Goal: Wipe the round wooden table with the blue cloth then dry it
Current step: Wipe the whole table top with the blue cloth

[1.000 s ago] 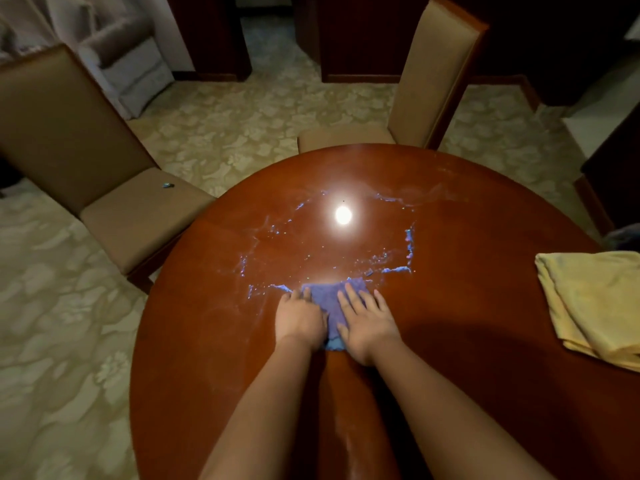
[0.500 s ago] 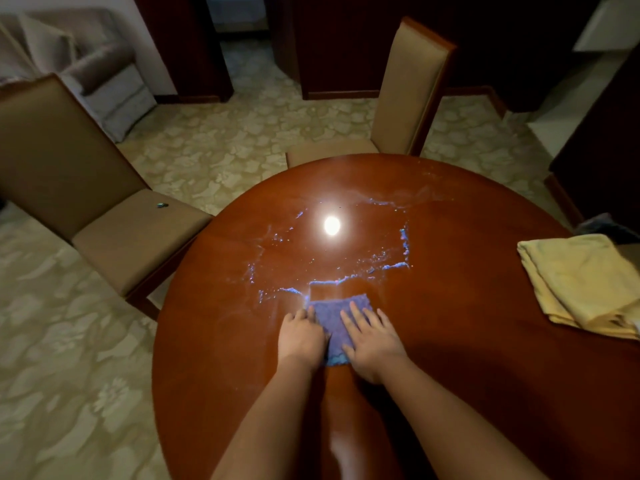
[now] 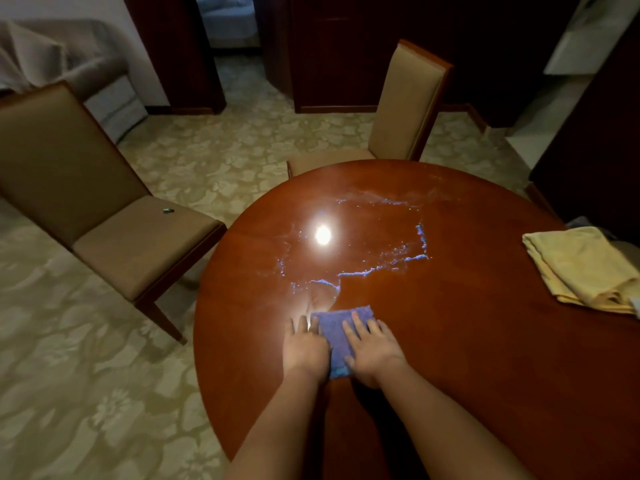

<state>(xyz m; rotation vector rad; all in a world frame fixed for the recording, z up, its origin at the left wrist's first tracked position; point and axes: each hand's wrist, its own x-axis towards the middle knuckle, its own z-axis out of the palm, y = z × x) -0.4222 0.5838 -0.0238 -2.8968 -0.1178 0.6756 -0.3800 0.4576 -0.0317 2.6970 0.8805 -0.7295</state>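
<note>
Hands first, in the head view: your left hand (image 3: 306, 349) and right hand (image 3: 375, 353) lie flat, fingers straight, pressing the blue cloth (image 3: 341, 336) onto the counter (image 3: 485, 358) at lower centre of the frame; neither grip curls round it. Wet streaks (image 3: 363, 271) lie just above the cloth, toward the frame's centre, so the next stroke probably runs up-frame, along the cloth's long axis. Nothing blocks that path. A yellow towel (image 3: 585, 268) waits at the right edge, nearer your right hand; two chairs (image 3: 104, 202) stand beyond.

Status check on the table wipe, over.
Both hands, left hand and right hand, flat on blue cloth. Wet streaks ahead. Yellow towel unused, path open.
</note>
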